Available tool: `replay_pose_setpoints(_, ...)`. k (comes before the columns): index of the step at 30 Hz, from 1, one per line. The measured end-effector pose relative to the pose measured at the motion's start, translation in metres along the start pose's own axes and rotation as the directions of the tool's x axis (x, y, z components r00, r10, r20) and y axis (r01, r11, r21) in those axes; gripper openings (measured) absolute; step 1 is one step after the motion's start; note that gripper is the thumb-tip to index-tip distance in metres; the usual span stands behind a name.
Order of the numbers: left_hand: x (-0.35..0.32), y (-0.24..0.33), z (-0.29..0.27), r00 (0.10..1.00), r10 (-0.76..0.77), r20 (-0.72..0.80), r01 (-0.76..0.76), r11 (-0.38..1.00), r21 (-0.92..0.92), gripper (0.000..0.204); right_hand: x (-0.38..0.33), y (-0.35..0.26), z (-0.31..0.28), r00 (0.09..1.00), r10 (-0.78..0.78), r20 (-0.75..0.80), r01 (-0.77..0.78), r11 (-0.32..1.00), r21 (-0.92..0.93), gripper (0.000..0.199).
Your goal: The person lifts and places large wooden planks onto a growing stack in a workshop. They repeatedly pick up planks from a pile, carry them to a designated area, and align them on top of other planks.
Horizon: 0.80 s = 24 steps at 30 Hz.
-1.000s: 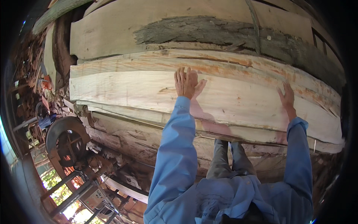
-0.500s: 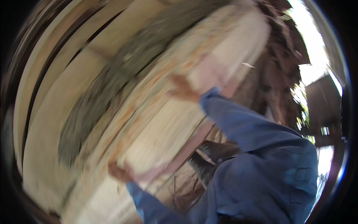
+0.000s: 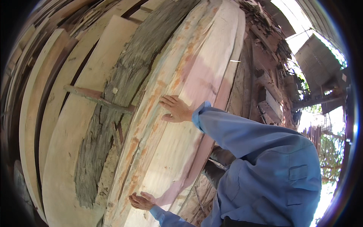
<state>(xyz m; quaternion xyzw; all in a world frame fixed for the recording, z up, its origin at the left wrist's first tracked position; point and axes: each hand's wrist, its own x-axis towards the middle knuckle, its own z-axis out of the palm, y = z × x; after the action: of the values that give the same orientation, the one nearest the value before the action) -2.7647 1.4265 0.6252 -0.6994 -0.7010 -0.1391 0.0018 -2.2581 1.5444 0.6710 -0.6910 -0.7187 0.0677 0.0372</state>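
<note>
In the head view, the pale board is lying mid-frame, its long axis running lower left to upper right. Grey bark and planks are flanking its left. Lower down, the left hand is resting open; the right hand is lying flat, fingers apart.

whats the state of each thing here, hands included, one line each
pale slab, orange-streaked, partly in shadow
right hand, open, palm down on the slab
left hand, open, resting on the slab
grey bark, rough and furrowed
stick, lying across the bark
right cuff, folded back
</note>
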Motion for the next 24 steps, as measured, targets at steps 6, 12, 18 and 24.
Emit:
replay_pose_setpoints(6,-0.016,-0.017,0.012,0.98,0.168,-0.111,-0.161,0.985,0.068,0.039,-0.008,0.0,0.032,0.988,0.086,-0.13,-0.038,0.94,0.339,0.055)
replay_pose_setpoints(12,-0.005,0.012,-0.015,0.992,-0.123,-0.027,0.12,0.989,-0.09,0.041,-0.004,0.003,0.016,0.946,-0.203,-0.254,0.236,0.966,0.108,0.036)
replay_pose_setpoints(18,-0.005,0.032,-0.042,0.975,-0.224,-0.009,0.219,0.962,-0.165,0.043,-0.015,0.003,0.005,0.936,-0.199,-0.29,0.253,0.954,0.163,0.035)
replay_pose_setpoints(24,-0.02,0.03,-0.028,0.967,-0.249,0.062,0.256,0.948,-0.187,0.041,-0.024,0.013,0.028,0.968,-0.196,-0.158,0.209,0.975,0.074,0.029)
